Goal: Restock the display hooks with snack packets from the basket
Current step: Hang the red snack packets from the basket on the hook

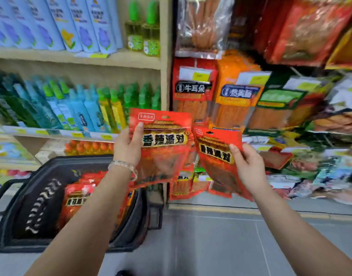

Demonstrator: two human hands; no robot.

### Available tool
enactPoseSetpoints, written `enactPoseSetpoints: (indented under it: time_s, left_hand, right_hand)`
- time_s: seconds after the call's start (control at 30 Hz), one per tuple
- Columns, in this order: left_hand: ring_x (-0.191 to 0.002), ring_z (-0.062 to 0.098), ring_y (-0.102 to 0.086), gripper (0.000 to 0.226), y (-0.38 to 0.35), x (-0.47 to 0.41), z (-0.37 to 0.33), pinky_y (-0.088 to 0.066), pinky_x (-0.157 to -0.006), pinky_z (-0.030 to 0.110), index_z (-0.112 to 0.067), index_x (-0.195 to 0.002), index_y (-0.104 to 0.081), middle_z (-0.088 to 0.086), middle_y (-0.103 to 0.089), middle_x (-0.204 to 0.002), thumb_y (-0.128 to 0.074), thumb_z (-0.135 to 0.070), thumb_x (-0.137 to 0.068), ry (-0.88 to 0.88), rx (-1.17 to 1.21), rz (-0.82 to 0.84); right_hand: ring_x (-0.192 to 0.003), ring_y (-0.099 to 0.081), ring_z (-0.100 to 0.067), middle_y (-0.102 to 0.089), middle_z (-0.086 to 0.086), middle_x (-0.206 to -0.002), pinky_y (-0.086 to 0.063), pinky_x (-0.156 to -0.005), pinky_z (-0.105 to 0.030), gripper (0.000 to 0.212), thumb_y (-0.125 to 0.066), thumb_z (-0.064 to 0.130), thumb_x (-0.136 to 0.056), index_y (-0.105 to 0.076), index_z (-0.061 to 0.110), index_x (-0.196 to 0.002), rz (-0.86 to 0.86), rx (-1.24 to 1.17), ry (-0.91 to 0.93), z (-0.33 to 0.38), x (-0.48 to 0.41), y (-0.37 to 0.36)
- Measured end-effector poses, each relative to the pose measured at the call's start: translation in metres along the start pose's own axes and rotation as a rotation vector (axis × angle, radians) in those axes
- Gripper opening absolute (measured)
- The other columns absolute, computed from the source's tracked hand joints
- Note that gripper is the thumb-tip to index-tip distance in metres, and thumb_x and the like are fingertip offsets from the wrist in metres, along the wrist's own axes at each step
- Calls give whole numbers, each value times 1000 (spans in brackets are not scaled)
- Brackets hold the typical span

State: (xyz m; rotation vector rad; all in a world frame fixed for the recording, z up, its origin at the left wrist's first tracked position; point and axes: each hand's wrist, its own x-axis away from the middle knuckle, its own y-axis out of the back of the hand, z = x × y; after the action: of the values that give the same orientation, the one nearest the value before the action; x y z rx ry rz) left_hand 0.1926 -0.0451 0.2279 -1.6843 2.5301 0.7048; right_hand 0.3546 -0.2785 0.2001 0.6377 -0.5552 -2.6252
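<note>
My left hand (pixel 127 145) grips a red snack packet (pixel 164 144) by its left edge, thumb on the front, held upright in front of the display. My right hand (pixel 248 166) pinches a second red snack packet (pixel 217 154) of the same kind by its right side, tilted, just right of the first. Below left, a black basket (pixel 31 206) stands on the floor with more red packets (pixel 77 196) inside. The display hooks carry hanging packets (pixel 193 92); the hooks themselves are mostly hidden behind them.
Wooden shelves at left hold blue bottles (pixel 81 22) on top and green and blue spray bottles (pixel 77 108) below. Snack packets of many kinds (pixel 290 100) crowd the right wall down to the floor. Grey tiled floor (pixel 211 236) lies beneath my arms.
</note>
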Motion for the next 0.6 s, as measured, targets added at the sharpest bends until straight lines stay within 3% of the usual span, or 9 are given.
enactPoseSetpoints:
  time_s: [0.1, 0.2, 0.33, 0.4, 0.47, 0.6]
  left_hand:
    - [-67, 13, -49, 37, -41, 5, -44, -28, -59, 26, -8, -81, -64, 1, -58, -70, -50, -40, -94, -59, 43, 38]
    - [-69, 15, -50, 32, -78, 4, -85, -29, -58, 27, -12, -75, -63, 4, -60, -70, -53, -38, -93, -106, 101, 74]
    - [-61, 7, -49, 32, -119, -13, -132, -36, -56, 23, -23, -63, -58, -8, -57, -61, -57, -41, -89, -116, 167, 74]
    - [-56, 3, -48, 35, -136, -29, -154, -39, -58, 20, -24, -58, -57, -6, -58, -61, -57, -43, -88, -137, 194, 56]
    - [-49, -4, -45, 36, -151, -45, -177, -36, -51, 11, -24, -55, -57, -12, -54, -55, -59, -43, -87, -170, 244, 41]
    - [-56, 11, -46, 40, -180, -73, -218, -37, -59, 31, -23, -52, -52, -6, -51, -56, -57, -52, -79, -225, 366, 73]
  right_hand:
    - [-60, -40, -2, -46, 4, -64, -32, -58, -12, 25, -50, 21, -97, -52, 15, -73, -72, 8, 34, -11, -20, 63]
    - [-61, -40, 1, -45, 5, -65, -32, -60, -7, 26, -49, 22, -98, -49, 16, -73, -175, 33, 83, -16, -44, 116]
    - [-56, -36, -1, -38, 1, -64, -31, -57, -15, 37, -48, 31, -98, -41, 10, -68, -307, 38, 124, -12, -92, 166]
    - [-61, -37, -1, -42, -7, -65, -35, -63, -30, 38, -46, 33, -99, -47, 5, -72, -344, -17, 138, -6, -122, 184]
    - [-70, -42, -10, -46, -12, -71, -36, -65, -36, 42, -45, 33, -99, -51, -5, -81, -360, -61, 147, 2, -153, 198]
    - [-65, -40, -6, -44, 2, -67, -31, -62, -30, 33, -48, 26, -98, -50, 13, -68, -449, -128, 224, 25, -212, 224]
